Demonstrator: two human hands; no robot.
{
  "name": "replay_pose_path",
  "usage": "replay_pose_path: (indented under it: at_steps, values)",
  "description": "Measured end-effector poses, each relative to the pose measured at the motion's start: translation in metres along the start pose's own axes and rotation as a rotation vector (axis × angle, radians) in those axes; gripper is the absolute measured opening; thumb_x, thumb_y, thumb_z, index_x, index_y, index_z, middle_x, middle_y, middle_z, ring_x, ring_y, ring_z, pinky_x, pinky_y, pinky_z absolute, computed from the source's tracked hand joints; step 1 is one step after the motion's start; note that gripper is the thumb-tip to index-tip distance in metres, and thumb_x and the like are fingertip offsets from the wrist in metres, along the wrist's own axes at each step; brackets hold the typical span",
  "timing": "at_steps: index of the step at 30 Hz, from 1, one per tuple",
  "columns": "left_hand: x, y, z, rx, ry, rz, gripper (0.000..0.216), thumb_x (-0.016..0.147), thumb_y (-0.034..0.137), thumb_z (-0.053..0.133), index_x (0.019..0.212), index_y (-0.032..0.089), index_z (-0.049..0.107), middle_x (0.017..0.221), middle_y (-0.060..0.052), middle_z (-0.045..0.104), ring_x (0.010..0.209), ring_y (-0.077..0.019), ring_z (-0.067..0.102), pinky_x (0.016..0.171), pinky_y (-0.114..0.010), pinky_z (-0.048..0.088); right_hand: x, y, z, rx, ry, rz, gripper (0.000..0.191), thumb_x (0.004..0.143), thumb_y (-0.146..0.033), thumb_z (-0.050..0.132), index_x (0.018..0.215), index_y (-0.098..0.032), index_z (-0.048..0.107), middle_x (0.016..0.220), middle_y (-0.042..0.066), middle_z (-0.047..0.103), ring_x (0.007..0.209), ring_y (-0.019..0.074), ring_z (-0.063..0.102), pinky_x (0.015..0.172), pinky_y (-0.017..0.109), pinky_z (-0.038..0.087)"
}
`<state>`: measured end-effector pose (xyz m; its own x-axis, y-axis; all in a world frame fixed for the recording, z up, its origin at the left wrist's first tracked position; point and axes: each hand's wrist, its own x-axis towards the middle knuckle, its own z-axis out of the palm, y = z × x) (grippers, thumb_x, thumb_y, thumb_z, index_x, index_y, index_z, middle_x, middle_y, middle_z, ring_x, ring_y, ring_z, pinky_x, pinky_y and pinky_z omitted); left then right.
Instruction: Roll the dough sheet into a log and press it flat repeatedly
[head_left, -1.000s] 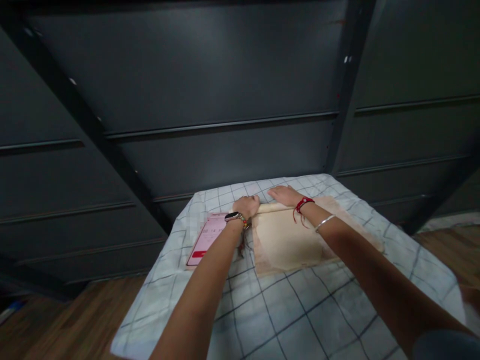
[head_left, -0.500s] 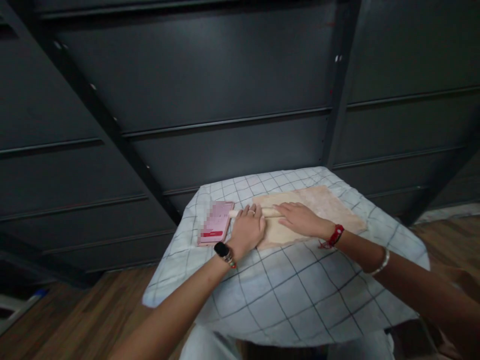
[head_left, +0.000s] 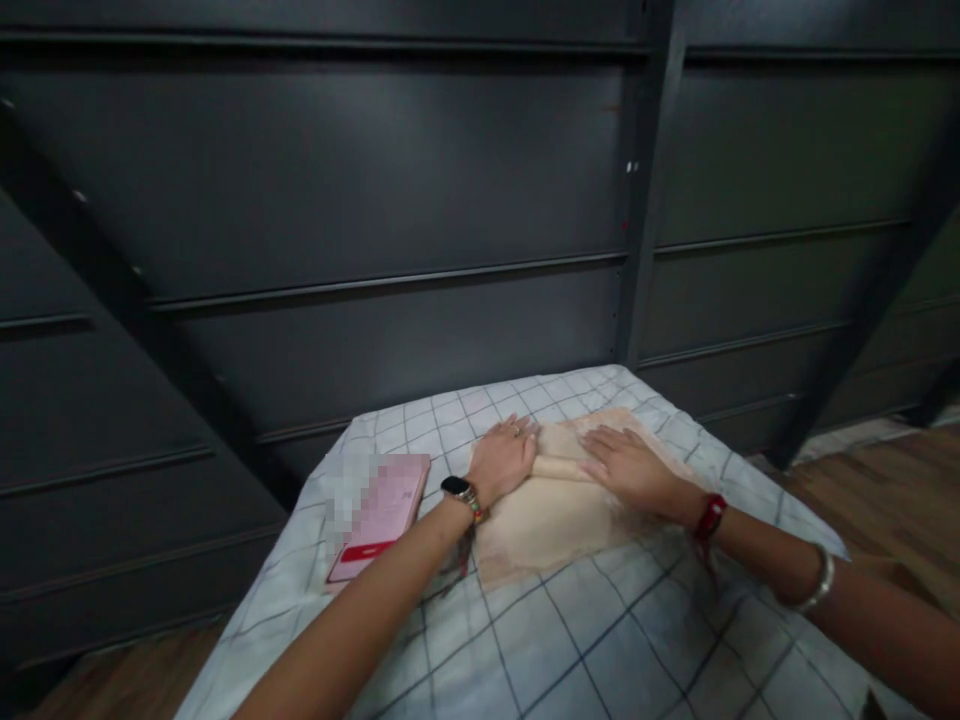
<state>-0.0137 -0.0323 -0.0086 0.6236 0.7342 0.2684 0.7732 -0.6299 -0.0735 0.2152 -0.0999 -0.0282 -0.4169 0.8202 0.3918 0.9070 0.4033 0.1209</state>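
Note:
Across a beige sheet (head_left: pixel 555 520) lies a pale rod (head_left: pixel 559 467) that looks like a rolling pin. My left hand (head_left: pixel 502 460) rests flat on its left part, fingers stretched away from me. On its right part lies my right hand (head_left: pixel 628 470), palm down with the fingers extended. Both hands are open and press on the rod from above without wrapping round it. Only the rod's middle shows between them; its ends are hidden. The sheet is flat, with a paler smooth patch in the middle and rougher edges.
A pink phone (head_left: pixel 397 495), partly pixelated, lies left of the sheet. Underneath is a white cloth (head_left: pixel 540 640) with dark grid lines, covering a small table. A dark panelled wall (head_left: pixel 390 180) stands right behind the table. Wooden floor (head_left: pixel 862 500) shows at the right.
The rod and both hands have moved away from me across the sheet, leaving more of its near part bare. The camera view has shifted, so the table appears larger and nearer.

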Motion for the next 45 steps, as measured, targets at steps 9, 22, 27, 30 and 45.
replay_pose_path:
  at_steps: [9, 22, 27, 30, 45]
  values:
    - [0.072, -0.02, 0.008, -0.018, -0.107, -0.044, 0.044, 0.099, 0.019, 0.021, 0.121, 0.013, 0.058, 0.126, -0.013, 0.059, 0.122, -0.0223, 0.051, 0.098, -0.038, 0.041, 0.065, 0.057, 0.011, 0.133, -0.229, -0.032, 0.045, 0.101, -0.036, 0.023, 0.121, -0.019, 0.06, 0.123, 0.013, 0.061, 0.119, 0.0257, 0.05, 0.1, 0.052, 0.033]
    - [-0.004, 0.012, -0.008, -0.062, -0.156, -0.022, 0.049, 0.1, 0.032, 0.018, 0.139, 0.018, 0.044, 0.144, -0.008, 0.045, 0.136, -0.024, 0.034, 0.11, -0.042, 0.027, 0.008, 0.009, -0.002, 0.174, -0.155, -0.095, 0.05, 0.1, -0.04, 0.024, 0.137, -0.015, 0.047, 0.142, 0.013, 0.047, 0.135, 0.0254, 0.035, 0.11, 0.049, 0.025]
    - [0.047, -0.005, 0.0, -0.002, -0.067, -0.107, 0.045, 0.1, 0.027, 0.02, 0.132, 0.013, 0.049, 0.136, -0.012, 0.053, 0.13, -0.0231, 0.042, 0.104, -0.04, 0.035, 0.061, 0.033, 0.007, 0.031, -0.165, 0.005, 0.046, 0.102, -0.036, 0.021, 0.125, -0.018, 0.057, 0.134, 0.013, 0.055, 0.128, 0.0271, 0.043, 0.104, 0.056, 0.028]
    - [0.075, -0.018, 0.001, 0.058, 0.022, -0.133, 0.042, 0.1, 0.022, 0.021, 0.124, 0.01, 0.054, 0.125, -0.014, 0.059, 0.124, -0.022, 0.048, 0.103, -0.039, 0.034, 0.085, 0.049, 0.013, -0.034, -0.191, -0.021, 0.043, 0.102, -0.03, 0.022, 0.116, -0.016, 0.06, 0.121, 0.015, 0.062, 0.116, 0.0259, 0.052, 0.099, 0.052, 0.035]
    - [0.015, 0.007, -0.008, -0.08, -0.17, 0.011, 0.045, 0.1, 0.038, 0.021, 0.133, 0.022, 0.048, 0.141, -0.007, 0.048, 0.131, -0.0236, 0.04, 0.104, -0.042, 0.034, 0.027, 0.014, 0.002, 0.156, -0.133, -0.168, 0.043, 0.099, -0.033, 0.026, 0.124, -0.016, 0.057, 0.13, 0.014, 0.058, 0.125, 0.0254, 0.046, 0.102, 0.045, 0.034]
